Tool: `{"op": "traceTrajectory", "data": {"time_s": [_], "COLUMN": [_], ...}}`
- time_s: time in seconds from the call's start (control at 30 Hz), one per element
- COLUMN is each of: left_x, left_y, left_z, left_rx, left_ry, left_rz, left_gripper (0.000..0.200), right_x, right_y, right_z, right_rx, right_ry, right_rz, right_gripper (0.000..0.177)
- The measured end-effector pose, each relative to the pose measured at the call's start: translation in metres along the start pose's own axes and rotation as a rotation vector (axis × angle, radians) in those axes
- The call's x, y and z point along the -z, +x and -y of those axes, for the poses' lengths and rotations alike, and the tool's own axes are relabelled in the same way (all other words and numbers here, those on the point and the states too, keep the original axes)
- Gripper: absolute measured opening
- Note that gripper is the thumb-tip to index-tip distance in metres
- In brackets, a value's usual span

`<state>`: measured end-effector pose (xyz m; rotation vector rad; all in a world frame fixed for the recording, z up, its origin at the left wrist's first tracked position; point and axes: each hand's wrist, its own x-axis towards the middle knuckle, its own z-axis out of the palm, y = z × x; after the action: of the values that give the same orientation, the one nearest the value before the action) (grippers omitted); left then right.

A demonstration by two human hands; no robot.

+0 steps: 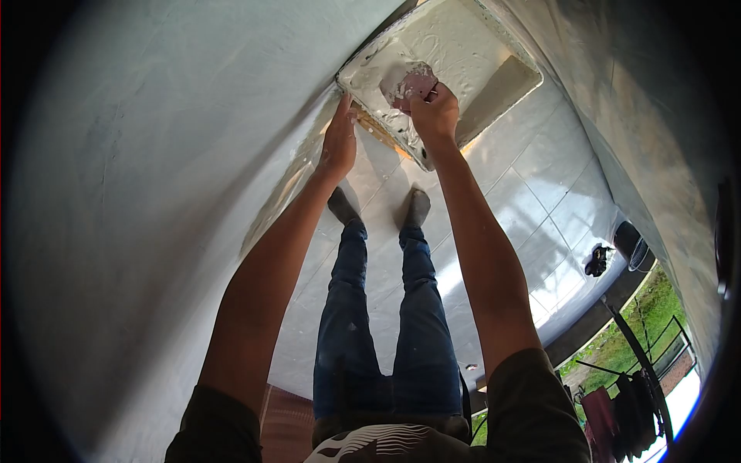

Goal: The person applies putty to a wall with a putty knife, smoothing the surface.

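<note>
A rectangular tub (500,99) in front of me holds a layer of wet, off-white paste (455,35). My right hand (437,117) grips a pinkish flat scraper (411,86), smeared with the paste, over the tub's near part. Beside the tub's left corner is my left hand (340,140), its fingers stretched out straight and holding nothing. Those fingertips reach up to the rim, close to the wall. White smears mark the left fingers.
A smooth grey wall (154,154) runs along my left, and another wall (648,116) rises on the right. Grey floor tiles (532,193) lie under my feet. A dark bucket (631,243) stands at the right, near a small black object (597,261). Clothes (633,413) hang outside, by grass.
</note>
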<state>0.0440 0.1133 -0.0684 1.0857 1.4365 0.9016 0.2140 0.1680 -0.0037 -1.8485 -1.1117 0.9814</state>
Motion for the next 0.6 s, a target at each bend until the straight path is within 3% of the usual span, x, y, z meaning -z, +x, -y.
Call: {"op": "traceTrajectory", "data": {"time_s": [0.07, 0.13, 0.23, 0.37, 0.47, 0.6], "left_x": [0.004, 0.005, 0.000, 0.000, 0.003, 0.001], "left_y": [0.003, 0.001, -0.009, -0.011, -0.003, -0.005], "left_z": [0.010, 0.008, -0.016, -0.019, 0.018, 0.012], "left_rx": [0.076, 0.066, 0.046, 0.028, -0.089, -0.033], "left_ry": [-0.076, -0.085, -0.098, -0.053, -0.095, -0.082], "left_rz": [0.045, 0.046, 0.054, 0.094, 0.080, 0.087], "left_gripper": [0.061, 0.061, 0.059, 0.058, 0.066, 0.068], "right_x": [-0.015, -0.032, -0.054, -0.060, -0.068, -0.077], "right_y": [0.006, 0.012, 0.016, 0.002, 0.001, 0.003], "right_z": [0.003, -0.005, -0.010, 0.009, 0.014, 0.021], "right_rx": [-0.073, -0.203, -0.231, -0.128, -0.151, -0.166], "right_ry": [0.066, 0.314, 0.272, -0.029, 0.063, 0.073], "right_rz": [-0.040, 0.006, -0.013, -0.133, -0.118, -0.113], "right_gripper": [0.020, 0.026, 0.027, 0.027, 0.028, 0.026]}}
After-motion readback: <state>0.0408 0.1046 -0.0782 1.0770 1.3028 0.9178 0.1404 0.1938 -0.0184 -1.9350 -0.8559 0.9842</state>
